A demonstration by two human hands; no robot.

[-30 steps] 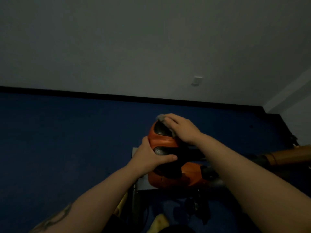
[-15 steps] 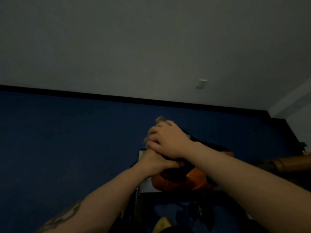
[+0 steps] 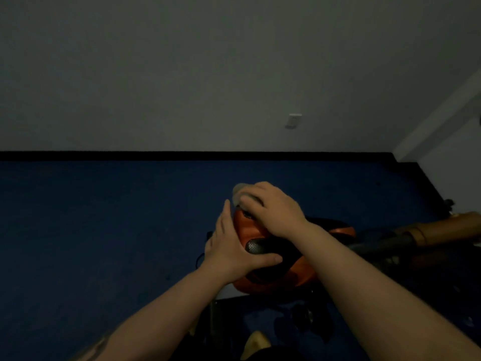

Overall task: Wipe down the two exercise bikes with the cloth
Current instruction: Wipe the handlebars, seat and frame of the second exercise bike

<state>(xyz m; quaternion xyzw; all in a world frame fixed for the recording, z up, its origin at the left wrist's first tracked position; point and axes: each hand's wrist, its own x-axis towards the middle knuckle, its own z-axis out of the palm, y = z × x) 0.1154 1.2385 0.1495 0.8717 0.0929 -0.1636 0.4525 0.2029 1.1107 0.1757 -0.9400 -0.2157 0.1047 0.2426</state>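
While one orange bike (image 3: pixel 250 230) sits at frame centre, my right hand (image 3: pixel 273 208) grips one cloth (image 3: pixel 238 191); left hand (image 3: pixel 234 250) clasps its black grip (image 3: pixel 263 247).

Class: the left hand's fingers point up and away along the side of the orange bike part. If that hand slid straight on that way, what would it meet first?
Probably the cloth under the right hand, just beyond the left hand; depth is unclear.
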